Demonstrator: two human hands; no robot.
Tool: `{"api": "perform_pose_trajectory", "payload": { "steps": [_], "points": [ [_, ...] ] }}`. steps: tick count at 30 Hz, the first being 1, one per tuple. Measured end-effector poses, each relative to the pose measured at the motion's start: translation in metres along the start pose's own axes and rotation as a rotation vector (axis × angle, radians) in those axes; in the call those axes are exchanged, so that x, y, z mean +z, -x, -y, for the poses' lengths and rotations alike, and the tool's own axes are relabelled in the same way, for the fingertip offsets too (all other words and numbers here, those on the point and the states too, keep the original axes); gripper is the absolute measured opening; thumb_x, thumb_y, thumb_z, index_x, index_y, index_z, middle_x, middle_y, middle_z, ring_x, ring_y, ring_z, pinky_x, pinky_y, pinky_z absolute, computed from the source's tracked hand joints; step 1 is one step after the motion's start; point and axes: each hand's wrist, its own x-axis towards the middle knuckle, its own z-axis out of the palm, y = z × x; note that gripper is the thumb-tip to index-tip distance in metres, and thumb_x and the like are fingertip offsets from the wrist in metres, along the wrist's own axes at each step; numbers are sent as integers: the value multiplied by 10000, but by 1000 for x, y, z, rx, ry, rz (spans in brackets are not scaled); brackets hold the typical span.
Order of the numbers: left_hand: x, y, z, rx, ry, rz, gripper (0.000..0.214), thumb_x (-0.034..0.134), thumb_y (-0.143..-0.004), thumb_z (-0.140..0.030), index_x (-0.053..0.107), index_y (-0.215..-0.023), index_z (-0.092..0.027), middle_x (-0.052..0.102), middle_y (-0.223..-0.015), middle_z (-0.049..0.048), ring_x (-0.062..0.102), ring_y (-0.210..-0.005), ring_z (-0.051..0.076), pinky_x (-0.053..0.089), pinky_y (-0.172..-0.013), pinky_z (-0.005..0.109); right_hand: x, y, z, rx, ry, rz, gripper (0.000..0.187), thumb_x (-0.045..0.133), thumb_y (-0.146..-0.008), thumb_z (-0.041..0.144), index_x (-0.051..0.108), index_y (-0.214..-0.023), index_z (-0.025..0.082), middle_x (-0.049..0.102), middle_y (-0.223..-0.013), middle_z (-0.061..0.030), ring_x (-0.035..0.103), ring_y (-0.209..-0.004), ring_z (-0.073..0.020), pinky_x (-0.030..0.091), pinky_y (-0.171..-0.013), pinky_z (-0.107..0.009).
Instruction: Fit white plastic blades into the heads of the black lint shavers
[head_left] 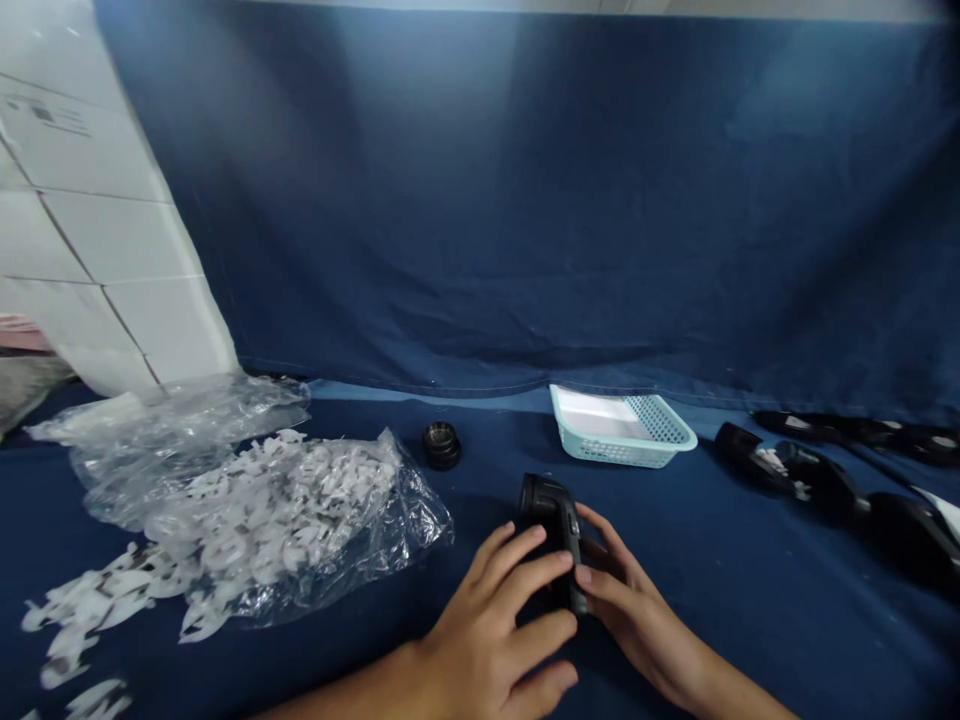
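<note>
A black handheld device with a round head [551,497], bent at an angle to its grip, is held low at the front middle. My right hand [634,610] grips its handle from the right, thumb on the near side and fingers behind. From the left, my left hand [502,625] reaches over with fingers spread, the tips by the device's side; whether they touch it I cannot tell. The lower part of the device is partly covered by my fingers. Beyond my hands a small round black part [441,445] sits on the dark blue cloth [495,440].
At the left, clear plastic bags [225,410] lie beside a heap of white cut pieces [292,500], some spilled toward me. A light blue basket [622,455] with white paper inside stands behind my hands. Several black devices [810,475] lie at the right. A blue curtain [525,200] hangs behind.
</note>
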Motion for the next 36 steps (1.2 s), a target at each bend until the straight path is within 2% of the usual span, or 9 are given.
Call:
{"api": "perform_pose_trajectory", "payload": {
  "steps": [8,14,19,22,24,26,30,34,36],
  "points": [
    [-2,0,1,-21,23,32,337,611,-844,-291,616,-1177,-237,456,-1426,82,305,-1378,347,330,-1090,588,-3,-1,-3,-12,-8,16,531,686,-832,271,459,-1299,385,618,-1243,-22,574,-1140,-238,427,-927,-384],
    [1,-2,5,-273,-26,-94,330,530,-897,-194,556,-1226,-209,400,-1453,101,273,-1386,334,362,-1061,590,1,0,1,10,7,-7,624,742,-757,278,448,-1299,373,634,-1140,-27,627,-1017,-249,424,-886,-407],
    [7,-1,5,-374,7,-146,373,537,-896,-192,492,-1266,-216,365,-1470,100,269,-1397,312,361,-1081,565,6,3,3,-24,47,23,629,764,-729,278,470,-1278,368,615,-1165,-28,624,-1024,-255,404,-947,-433],
    [12,-1,7,-468,64,-197,504,528,-908,-211,364,-1384,-204,262,-1534,127,256,-1414,313,339,-1104,569,6,3,3,-33,84,52,645,772,-722,278,466,-1283,369,603,-1184,-33,619,-1027,-259,405,-960,-448],
    [15,-2,10,-541,147,-175,609,526,-914,-229,250,-1456,-208,206,-1563,139,255,-1422,312,327,-1116,571,4,3,3,-30,120,83,664,775,-717,285,456,-1295,365,606,-1174,-38,623,-1017,-264,400,-966,-462],
    [17,-3,15,-618,269,-110,682,542,-905,-230,187,-1487,-237,251,-1555,127,296,-1411,297,330,-1125,554,1,2,2,-26,152,129,687,785,-703,286,452,-1300,357,609,-1153,-39,620,-1028,-269,387,-982,-469],
    [17,-3,20,-731,442,-59,689,580,-877,-194,248,-1470,-307,414,-1481,67,405,-1355,255,343,-1136,503,-3,2,1,-29,194,200,692,780,-715,289,434,-1310,365,589,-1173,-33,611,-1056,-266,384,-996,-471],
    [13,-3,18,-665,471,-50,696,625,-860,-221,283,-1453,-343,434,-1464,34,431,-1333,245,362,-1129,467,-2,3,3,-46,161,217,545,693,-801,321,463,-1293,364,581,-1189,-31,602,-1070,-263,369,-1026,-486],
    [11,-3,16,-626,478,-18,721,651,-848,-245,278,-1457,-344,454,-1445,41,460,-1308,248,389,-1110,458,-1,4,5,-41,151,222,561,690,-796,321,460,-1305,371,574,-1225,-33,589,-1095,-273,350,-1043,-501]
  ]
}}
